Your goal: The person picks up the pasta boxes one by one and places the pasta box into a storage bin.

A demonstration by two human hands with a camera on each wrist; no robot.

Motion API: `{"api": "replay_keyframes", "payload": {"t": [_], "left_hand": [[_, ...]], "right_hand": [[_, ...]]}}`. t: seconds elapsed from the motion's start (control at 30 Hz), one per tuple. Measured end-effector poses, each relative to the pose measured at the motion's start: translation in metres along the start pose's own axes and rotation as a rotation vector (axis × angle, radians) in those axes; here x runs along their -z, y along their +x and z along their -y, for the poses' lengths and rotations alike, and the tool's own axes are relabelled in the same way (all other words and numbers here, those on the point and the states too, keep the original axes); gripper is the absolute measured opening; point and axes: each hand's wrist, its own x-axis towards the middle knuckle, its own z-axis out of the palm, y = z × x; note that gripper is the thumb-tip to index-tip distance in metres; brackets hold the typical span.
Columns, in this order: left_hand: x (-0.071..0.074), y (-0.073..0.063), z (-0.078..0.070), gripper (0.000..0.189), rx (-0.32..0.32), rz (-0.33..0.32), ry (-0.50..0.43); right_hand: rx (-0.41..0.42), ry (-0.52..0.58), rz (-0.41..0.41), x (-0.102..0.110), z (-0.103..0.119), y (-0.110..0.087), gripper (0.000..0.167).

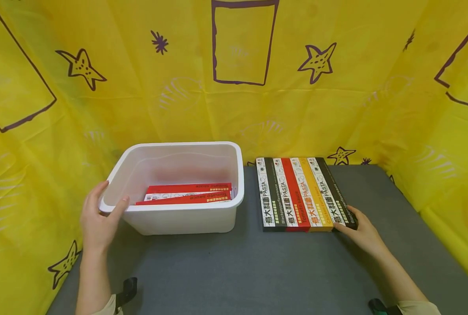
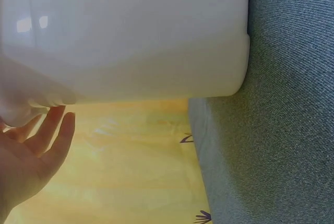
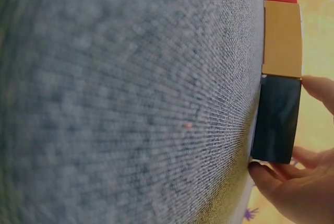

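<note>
At the left, my left hand (image 1: 100, 221) grips the near left corner of a white plastic bin (image 1: 186, 221), thumb over the rim and fingers along the outside. Red-and-white tomato sauce pasta boxes (image 1: 184, 198) lie inside the bin. To its right, pasta boxes lie side by side: a black one (image 1: 272, 183), a red one (image 1: 294, 188), a yellow one (image 1: 316, 192) and another black one (image 1: 335, 192) at the right end. My right hand (image 1: 361, 232) pinches that last black box near its front end; the right wrist view shows its dark end face (image 3: 276, 119) between thumb and fingers.
Everything stands on a grey cloth-covered table (image 1: 218, 271). A yellow curtain (image 1: 186, 65) with dark drawings encloses the back and both sides, close behind the bin and the row of boxes.
</note>
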Motion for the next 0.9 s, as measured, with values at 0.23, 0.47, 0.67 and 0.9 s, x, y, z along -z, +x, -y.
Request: {"api": "replay_keyframes", "payload": {"t": [0.23,0.47,0.67,0.9], "left_hand": [[0.0012,0.0041,0.0012,0.06,0.017,0.065,-0.016],[0.0,0.0038,0.0018,0.062,0.064,0.098,-0.044],[-0.002,0.0014,0.002,0.057,0.068,0.05,-0.056],[-0.0036,0.0013,0.003,0.056,0.088,0.041,-0.085]], "right_hand": [[0.004,-0.011,0.008,0.0001,-0.0006,0.0007,0.091],[0.009,-0.033,0.007,0.0017,0.0002,-0.0005,0.09],[0.039,-0.051,-0.006,0.0017,0.0021,-0.0017,0.087],[0.058,-0.096,-0.031,0.0026,0.0048,-0.0009,0.083]]}}
